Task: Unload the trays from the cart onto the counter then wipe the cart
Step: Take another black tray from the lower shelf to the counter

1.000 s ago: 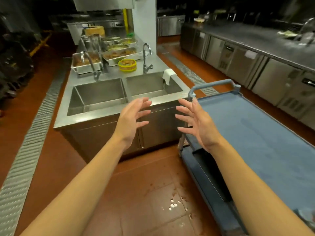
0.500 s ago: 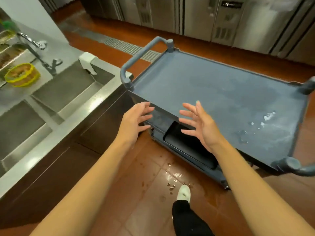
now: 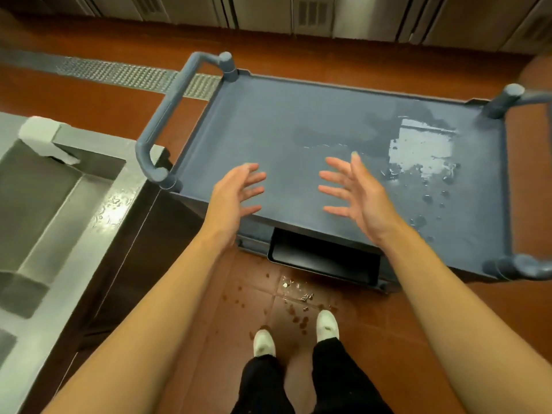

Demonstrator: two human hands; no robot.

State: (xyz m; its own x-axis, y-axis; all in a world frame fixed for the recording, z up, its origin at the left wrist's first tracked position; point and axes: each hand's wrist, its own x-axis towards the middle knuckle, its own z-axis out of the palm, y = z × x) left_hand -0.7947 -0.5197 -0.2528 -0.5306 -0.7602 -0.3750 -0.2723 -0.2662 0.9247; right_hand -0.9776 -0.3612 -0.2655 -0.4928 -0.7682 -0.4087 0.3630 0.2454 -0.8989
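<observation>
A blue-grey plastic cart [image 3: 283, 124] stands right in front of me, its top shelf bare of trays. A wet patch with droplets [image 3: 424, 156] lies on the right part of that shelf. On the lower shelf a dark tray [image 3: 322, 261] shows under the near edge. My left hand [image 3: 233, 198] and my right hand [image 3: 355, 195] hover over the near edge of the top shelf, palms facing each other, fingers spread, holding nothing. A white cloth [image 3: 44, 138] hangs over the far corner of the sink.
The steel sink counter [image 3: 98, 210] runs along the left, touching the cart's left handle [image 3: 167, 115]. Steel cabinets [image 3: 313, 13] line the far side. Wet spots and crumbs [image 3: 295, 297] lie on the red tile floor near my white shoes [image 3: 327, 325].
My view has swung right and down from the sink to the cart. Both hands moved with it, from in front of the sink to above the cart's near edge, still spread.
</observation>
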